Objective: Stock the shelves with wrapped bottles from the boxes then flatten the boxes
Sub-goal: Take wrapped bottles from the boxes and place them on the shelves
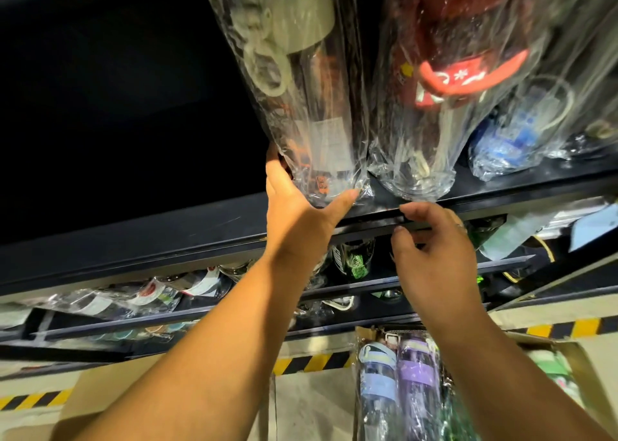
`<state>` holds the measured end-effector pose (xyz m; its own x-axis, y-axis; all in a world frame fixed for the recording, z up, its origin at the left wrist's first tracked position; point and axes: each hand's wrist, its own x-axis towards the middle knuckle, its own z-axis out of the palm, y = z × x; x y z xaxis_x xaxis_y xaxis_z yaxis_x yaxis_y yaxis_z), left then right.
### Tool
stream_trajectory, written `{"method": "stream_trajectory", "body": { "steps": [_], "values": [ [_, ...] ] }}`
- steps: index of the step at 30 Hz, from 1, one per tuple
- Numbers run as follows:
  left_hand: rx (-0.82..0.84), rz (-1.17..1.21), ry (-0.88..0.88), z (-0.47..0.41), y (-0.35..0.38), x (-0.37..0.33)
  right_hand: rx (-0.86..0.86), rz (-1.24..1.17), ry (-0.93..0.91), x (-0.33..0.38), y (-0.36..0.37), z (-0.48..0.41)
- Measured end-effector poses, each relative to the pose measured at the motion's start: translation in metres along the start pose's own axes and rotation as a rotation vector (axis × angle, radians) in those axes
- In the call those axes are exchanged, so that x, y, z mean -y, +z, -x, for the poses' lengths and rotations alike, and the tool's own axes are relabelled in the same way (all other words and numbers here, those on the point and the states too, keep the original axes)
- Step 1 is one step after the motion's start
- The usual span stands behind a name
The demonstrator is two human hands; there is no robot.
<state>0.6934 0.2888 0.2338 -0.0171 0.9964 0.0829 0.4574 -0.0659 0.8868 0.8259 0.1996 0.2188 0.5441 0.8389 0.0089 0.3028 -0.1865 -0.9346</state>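
Observation:
On the top black shelf [200, 223] stands a wrapped bottle with a cream lid [311, 113]. My left hand [301, 216] grips its base, fingers on the left side and thumb at the front. Right beside it stands a wrapped bottle with a dark red lid [444, 106], and further right a blue wrapped bottle [511, 136]. My right hand [438, 256] hovers just below the shelf's front edge under the red-lidded bottle, fingers loosely curled and holding nothing. Below, an open cardboard box [568, 357] holds wrapped bottles, among them a light blue one [378, 384] and a purple one [418, 377].
Lower shelves [334, 293] carry more wrapped bottles lying and standing. The left part of the top shelf is dark and bare. Yellow-black hazard tape [311, 362] runs along the floor, and a flat piece of cardboard [100, 407] lies at lower left.

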Motion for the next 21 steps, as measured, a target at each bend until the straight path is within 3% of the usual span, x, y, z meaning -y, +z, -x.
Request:
{"method": "stream_trajectory", "body": {
  "steps": [5, 9, 15, 21],
  "values": [
    [-0.109, -0.069, 0.037, 0.023, -0.005, 0.007, -0.001, 0.052, -0.028, -0.008, -0.008, 0.009],
    [-0.199, -0.313, 0.355, 0.083, -0.001, 0.032, 0.018, 0.250, -0.093, -0.031, -0.021, 0.028],
    [0.093, -0.414, 0.373, 0.179, 0.044, 0.088, 0.101, 0.622, -0.098, -0.115, -0.055, 0.064],
    [0.397, -0.540, 0.115, 0.243, 0.106, 0.145, 0.250, 0.874, 0.143, -0.236, -0.097, 0.108]
  ]
}}
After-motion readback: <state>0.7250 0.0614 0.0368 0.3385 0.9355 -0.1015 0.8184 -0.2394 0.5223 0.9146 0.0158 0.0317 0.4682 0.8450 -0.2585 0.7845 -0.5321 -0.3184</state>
